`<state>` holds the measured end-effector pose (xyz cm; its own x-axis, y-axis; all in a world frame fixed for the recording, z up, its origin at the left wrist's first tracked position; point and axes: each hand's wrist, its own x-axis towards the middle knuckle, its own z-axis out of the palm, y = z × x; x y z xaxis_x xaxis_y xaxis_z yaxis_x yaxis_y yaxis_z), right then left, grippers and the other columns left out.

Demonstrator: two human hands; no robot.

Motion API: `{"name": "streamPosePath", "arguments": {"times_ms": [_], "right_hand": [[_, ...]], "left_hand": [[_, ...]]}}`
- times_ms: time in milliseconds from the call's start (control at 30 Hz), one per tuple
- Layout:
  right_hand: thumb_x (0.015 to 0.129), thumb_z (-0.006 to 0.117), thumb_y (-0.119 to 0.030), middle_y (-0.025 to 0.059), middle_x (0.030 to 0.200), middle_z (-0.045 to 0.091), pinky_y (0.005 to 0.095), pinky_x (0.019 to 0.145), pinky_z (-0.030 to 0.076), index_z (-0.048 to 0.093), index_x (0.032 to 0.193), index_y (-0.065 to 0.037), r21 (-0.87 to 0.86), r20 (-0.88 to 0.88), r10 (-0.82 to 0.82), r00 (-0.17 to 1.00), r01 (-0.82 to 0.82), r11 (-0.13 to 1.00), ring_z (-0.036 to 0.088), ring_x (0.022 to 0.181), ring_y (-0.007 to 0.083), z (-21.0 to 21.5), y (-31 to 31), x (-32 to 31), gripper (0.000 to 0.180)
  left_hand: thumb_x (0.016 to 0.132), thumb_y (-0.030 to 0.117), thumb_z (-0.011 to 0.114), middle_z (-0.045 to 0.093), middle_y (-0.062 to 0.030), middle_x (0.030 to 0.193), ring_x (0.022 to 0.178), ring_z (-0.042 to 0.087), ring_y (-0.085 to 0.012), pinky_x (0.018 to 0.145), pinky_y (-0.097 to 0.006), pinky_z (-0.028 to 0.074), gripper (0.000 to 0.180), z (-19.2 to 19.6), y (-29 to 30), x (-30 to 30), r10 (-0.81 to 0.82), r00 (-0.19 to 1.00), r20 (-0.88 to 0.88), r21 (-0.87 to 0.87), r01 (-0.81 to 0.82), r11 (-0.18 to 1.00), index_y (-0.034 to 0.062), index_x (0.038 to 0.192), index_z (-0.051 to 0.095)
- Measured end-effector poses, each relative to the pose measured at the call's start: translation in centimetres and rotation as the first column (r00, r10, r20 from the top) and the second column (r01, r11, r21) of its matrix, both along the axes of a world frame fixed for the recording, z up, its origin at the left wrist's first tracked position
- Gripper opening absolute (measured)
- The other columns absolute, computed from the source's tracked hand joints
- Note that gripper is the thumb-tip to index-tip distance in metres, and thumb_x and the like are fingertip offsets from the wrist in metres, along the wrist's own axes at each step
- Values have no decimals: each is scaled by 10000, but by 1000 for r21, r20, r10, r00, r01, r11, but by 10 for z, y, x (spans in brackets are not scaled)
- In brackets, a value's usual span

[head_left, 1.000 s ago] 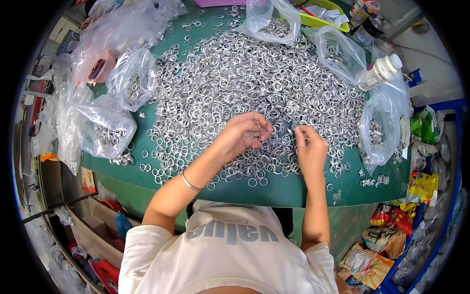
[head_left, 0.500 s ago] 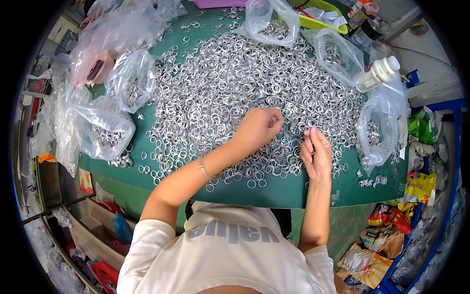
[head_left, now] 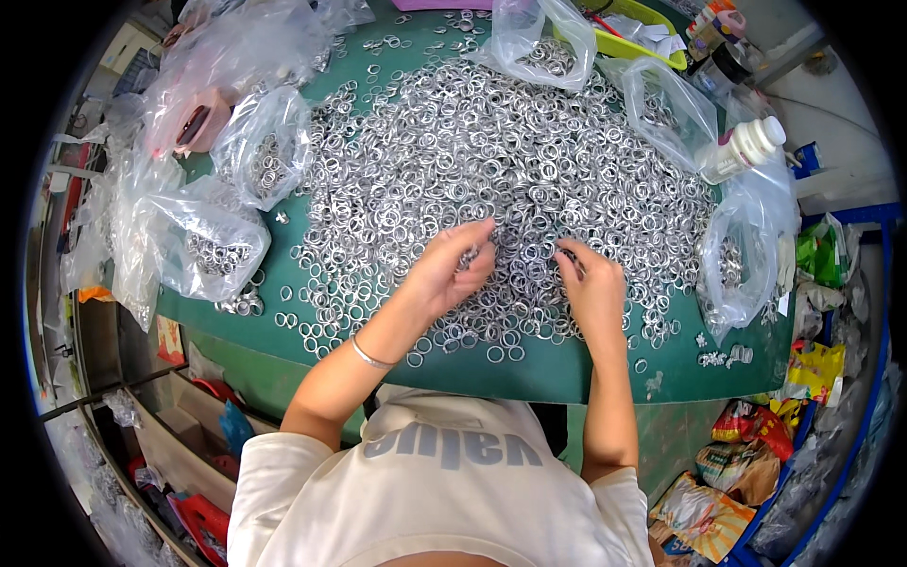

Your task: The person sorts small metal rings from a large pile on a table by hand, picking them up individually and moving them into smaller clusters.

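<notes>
A broad heap of silver metal rings (head_left: 425, 170) covers the middle of the green table. At the near part of the heap, my left hand (head_left: 452, 269) is curled with its palm turned to the right, and a few metal rings (head_left: 469, 255) show inside the bent fingers. Its index finger points up over the pile. My right hand (head_left: 595, 288) lies a little to the right, back of the hand up. Its thumb and index fingertip come close together at the rings; whatever is between them is too small to make out.
Clear plastic bags holding rings stand around the heap: bags (head_left: 265, 156) at left, a bag (head_left: 543, 52) at the back and a bag (head_left: 742, 260) at right. A white bottle (head_left: 746, 149) leans at right. A pink container (head_left: 203, 123) sits left, a yellow-green tray (head_left: 624, 38) behind.
My left hand has moved left and slightly nearer, rolling from a palm-down fist to show its inner side. My right hand has turned its back up and shifted left toward the heap.
</notes>
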<state>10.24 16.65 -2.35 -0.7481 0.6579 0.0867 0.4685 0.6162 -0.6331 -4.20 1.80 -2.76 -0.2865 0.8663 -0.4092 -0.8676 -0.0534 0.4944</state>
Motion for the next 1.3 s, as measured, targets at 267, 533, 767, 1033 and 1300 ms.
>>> {"name": "streamPosePath", "arguments": {"times_ms": [267, 533, 767, 1033, 1300], "right_hand": [[771, 685, -158, 134, 682, 633, 385, 546, 466, 676, 922, -78, 26, -35, 32, 999, -31, 999, 606, 586, 300, 4, -7, -17, 171], [769, 652, -61, 59, 594, 557, 297, 475, 421, 618, 843, -52, -121, -77, 48, 996, -57, 991, 544, 505, 156, -3, -6, -14, 82], [819, 604, -64, -6, 630, 501, 199, 405, 272, 579, 872, -18, -884, -364, -541, 758, -465, -55, 416, 506, 66, 12, 11, 6, 75], [734, 718, -130, 90, 619, 580, 308, 489, 400, 650, 781, -27, 208, -56, -21, 998, 33, 978, 505, 492, 221, -17, -15, -33, 132], [827, 621, -113, 7, 580, 515, 218, 362, 283, 592, 844, -34, -896, -365, -251, 897, -265, 357, 421, 433, 91, -4, 9, 1, 86]], "left_hand": [[938, 157, 512, 567, -57, 571, 366, 358, -50, 352, -193, 262, 108, 16, -2, 13, -269, 765, -585, -280, 120, 952, 50, 937, 500], [931, 127, 481, 572, -25, 689, 469, 376, -31, 422, -174, 283, 190, 11, -14, 11, -145, 883, -446, -171, 75, 982, 50, 1098, 529], [876, 128, 571, 503, 40, 681, 569, 405, -35, 490, -207, 345, 134, 12, 21, -3, -279, 448, -849, -337, -53, 940, 26, 930, 639], [763, 145, 684, 595, -145, 838, 709, 591, -341, 631, -419, 473, 154, -1, 26, -2, -363, -183, -914, -305, -280, 910, 50, 882, 658], [758, 121, 692, 556, -124, 745, 623, 568, -287, 569, -372, 450, 185, 9, 7, -10, -282, -117, -952, -237, -301, 924, 54, 929, 666]]}}
